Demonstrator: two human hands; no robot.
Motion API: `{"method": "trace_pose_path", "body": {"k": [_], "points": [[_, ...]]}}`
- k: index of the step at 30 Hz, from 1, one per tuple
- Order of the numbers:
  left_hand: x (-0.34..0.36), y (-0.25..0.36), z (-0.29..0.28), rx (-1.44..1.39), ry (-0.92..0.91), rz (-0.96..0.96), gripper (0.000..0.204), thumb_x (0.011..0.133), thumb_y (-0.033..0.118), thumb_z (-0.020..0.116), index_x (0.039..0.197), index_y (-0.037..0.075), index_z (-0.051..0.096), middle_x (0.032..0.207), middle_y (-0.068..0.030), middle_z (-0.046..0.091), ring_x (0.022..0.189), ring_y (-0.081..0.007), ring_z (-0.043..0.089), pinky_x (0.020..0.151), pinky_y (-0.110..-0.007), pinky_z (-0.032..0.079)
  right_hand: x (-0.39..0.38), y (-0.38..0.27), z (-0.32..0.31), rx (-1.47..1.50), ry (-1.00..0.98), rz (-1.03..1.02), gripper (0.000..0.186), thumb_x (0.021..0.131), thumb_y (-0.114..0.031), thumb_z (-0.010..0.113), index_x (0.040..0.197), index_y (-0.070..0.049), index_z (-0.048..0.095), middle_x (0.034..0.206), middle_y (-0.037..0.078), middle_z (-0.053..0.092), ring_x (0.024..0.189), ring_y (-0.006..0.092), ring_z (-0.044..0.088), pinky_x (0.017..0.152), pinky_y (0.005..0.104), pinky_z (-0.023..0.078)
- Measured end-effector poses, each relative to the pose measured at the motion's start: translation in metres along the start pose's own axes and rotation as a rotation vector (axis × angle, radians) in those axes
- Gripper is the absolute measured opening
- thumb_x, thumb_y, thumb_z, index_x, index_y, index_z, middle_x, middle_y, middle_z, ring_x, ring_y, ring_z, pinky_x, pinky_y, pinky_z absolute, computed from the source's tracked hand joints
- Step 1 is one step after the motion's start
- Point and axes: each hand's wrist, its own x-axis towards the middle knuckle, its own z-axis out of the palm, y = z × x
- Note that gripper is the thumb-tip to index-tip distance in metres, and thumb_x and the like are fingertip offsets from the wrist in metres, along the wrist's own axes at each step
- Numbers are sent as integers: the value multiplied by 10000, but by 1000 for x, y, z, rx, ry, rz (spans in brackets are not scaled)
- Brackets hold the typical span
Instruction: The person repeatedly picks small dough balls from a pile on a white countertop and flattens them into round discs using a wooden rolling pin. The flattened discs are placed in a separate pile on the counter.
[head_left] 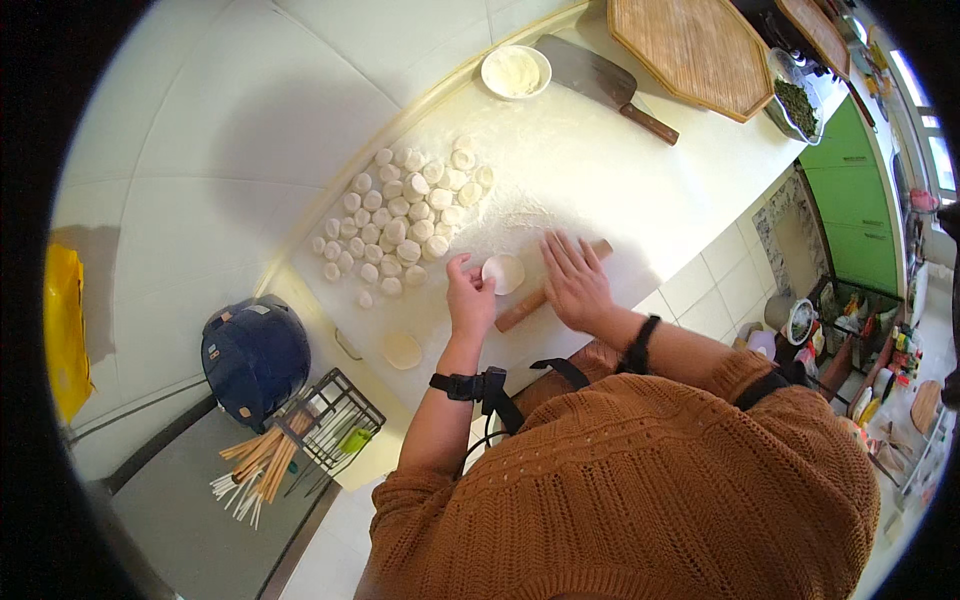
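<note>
Wooden rolling pin (pixel 522 311) lies near counter edge (pixel 708 226) under uncurled right grip (pixel 577 284); left grip (pixel 470 300) pinches dough disc (pixel 507 272).

Left fingers (pixel 487 285) on dough (pixel 505 273) — right (pixel 568 260), rolling pin (pixel 518 311).

Free room runs over the counter (pixel 590 180) from the rolling pin (pixel 521 312) up toward the cleaver (pixel 597 76) — but crowded dough pieces (pixel 395 231) block the left, the bowl (pixel 520 96) stands beside the blade, and the left hand (pixel 467 298) and right hand (pixel 578 285) obstruct the near side.
</note>
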Motion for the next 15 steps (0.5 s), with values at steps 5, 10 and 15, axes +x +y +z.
{"method": "trace_pose_path", "body": {"k": [5, 10, 15], "points": [[36, 20, 3, 357, -146, 198, 534, 981, 13, 731, 1471, 83, 532, 976, -196, 784, 935, -315, 784, 843, -428, 603, 116, -6, 23, 1, 305, -46, 631, 1045, -224, 499, 1603, 69, 473, 1689, 235, 469, 1627, 335, 370, 1352, 530, 204], [35, 2, -7, 86, -103, 109, 483, 993, 19, 726, 1443, 70, 558, 1036, -171, 791, 939, -283, 777, 836, -410, 597, 36, 0, 10, 49, 87, -12, 657, 1067, -252, 496, 1639, 64, 423, 1733, 232, 408, 1651, 355, 322, 1352, 553, 188], [-4, -1, -4, 38, -24, -94, 503, 997, 25, 706, 1461, 36, 513, 1067, -161, 798, 966, -286, 786, 852, -419, 598, 12, 1, 8, 3, 7, -2, 696, 1051, -257, 503, 1657, 68, 392, 1738, 234, 401, 1658, 361, 306, 1356, 564, 170]]}}
